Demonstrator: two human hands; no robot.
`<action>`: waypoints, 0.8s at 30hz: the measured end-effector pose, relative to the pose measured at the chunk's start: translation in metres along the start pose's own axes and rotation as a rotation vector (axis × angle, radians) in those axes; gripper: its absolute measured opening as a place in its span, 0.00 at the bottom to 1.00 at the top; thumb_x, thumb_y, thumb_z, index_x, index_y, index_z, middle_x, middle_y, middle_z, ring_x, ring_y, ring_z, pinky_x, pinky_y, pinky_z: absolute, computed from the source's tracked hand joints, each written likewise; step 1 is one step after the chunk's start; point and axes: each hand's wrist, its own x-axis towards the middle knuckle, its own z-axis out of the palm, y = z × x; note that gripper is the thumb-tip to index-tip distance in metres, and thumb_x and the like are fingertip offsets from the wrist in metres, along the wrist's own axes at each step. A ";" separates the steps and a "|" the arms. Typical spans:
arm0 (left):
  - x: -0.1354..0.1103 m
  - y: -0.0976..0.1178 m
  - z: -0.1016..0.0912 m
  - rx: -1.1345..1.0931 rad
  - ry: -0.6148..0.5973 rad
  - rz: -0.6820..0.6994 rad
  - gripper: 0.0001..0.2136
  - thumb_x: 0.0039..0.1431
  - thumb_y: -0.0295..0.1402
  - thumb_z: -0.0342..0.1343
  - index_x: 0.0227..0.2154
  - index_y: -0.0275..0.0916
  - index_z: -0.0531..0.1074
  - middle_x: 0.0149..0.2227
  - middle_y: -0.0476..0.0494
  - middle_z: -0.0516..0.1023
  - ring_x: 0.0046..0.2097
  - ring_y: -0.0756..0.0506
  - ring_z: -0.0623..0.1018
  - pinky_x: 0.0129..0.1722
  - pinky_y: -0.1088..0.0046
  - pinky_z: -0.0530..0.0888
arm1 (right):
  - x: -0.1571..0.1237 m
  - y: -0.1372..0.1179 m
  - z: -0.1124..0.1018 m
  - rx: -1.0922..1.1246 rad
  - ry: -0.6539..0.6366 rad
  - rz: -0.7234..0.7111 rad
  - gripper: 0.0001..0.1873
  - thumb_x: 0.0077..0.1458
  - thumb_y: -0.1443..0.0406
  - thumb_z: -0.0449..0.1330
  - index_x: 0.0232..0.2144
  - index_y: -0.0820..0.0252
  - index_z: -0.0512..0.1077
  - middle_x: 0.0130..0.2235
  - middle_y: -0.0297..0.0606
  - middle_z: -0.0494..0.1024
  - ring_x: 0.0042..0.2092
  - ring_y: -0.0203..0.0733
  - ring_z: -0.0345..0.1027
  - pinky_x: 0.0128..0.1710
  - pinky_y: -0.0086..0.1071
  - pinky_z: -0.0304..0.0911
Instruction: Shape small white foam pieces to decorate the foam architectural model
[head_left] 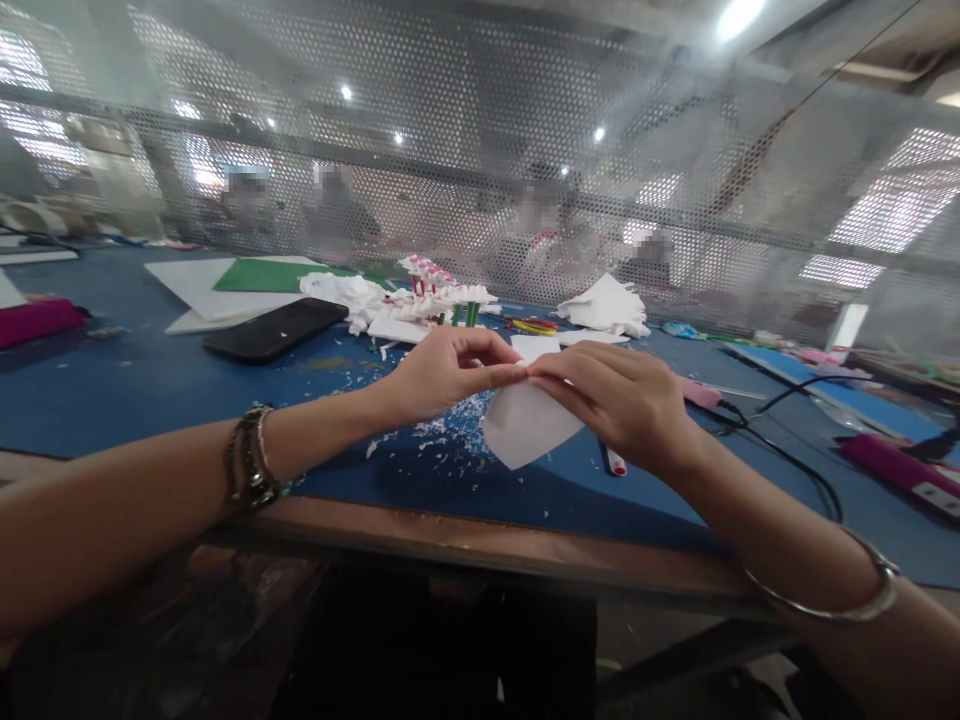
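Observation:
A small white foam sheet piece (523, 428) hangs between my two hands above the blue table top (112, 390). My left hand (442, 372) pinches its upper edge with thumb and fingertips pressed together. My right hand (619, 400) is closed over the sheet's top right part, its fingertips meeting those of the left hand. White scraps (442, 435) lie scattered on the blue surface just under my hands.
A black phone (274, 330) lies at the left. Behind my hands stand white foam flowers on green stems (442, 295) and piles of white pieces (607, 305). A black cable (787, 455) and pink tools (896, 468) lie right. A perforated screen (480, 150) separates seated people beyond.

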 end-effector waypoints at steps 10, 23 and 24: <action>0.000 0.000 0.001 -0.003 -0.019 0.007 0.05 0.47 0.31 0.55 0.26 0.34 0.72 0.26 0.47 0.74 0.28 0.53 0.72 0.27 0.79 0.68 | 0.002 0.000 0.003 0.250 -0.041 0.249 0.06 0.53 0.66 0.52 0.26 0.61 0.66 0.24 0.32 0.73 0.25 0.29 0.66 0.25 0.23 0.60; 0.002 -0.005 -0.002 0.046 -0.001 0.000 0.07 0.47 0.32 0.55 0.27 0.34 0.72 0.27 0.46 0.75 0.29 0.52 0.72 0.28 0.77 0.69 | 0.001 0.001 0.001 0.283 -0.067 0.247 0.04 0.51 0.68 0.55 0.28 0.62 0.69 0.26 0.32 0.76 0.26 0.29 0.68 0.25 0.21 0.61; 0.003 -0.006 -0.002 0.060 0.000 0.004 0.07 0.47 0.33 0.55 0.28 0.34 0.72 0.27 0.46 0.75 0.28 0.52 0.72 0.28 0.76 0.69 | 0.000 0.001 0.002 0.247 -0.072 0.223 0.04 0.51 0.69 0.54 0.28 0.63 0.69 0.26 0.32 0.76 0.26 0.28 0.67 0.25 0.21 0.60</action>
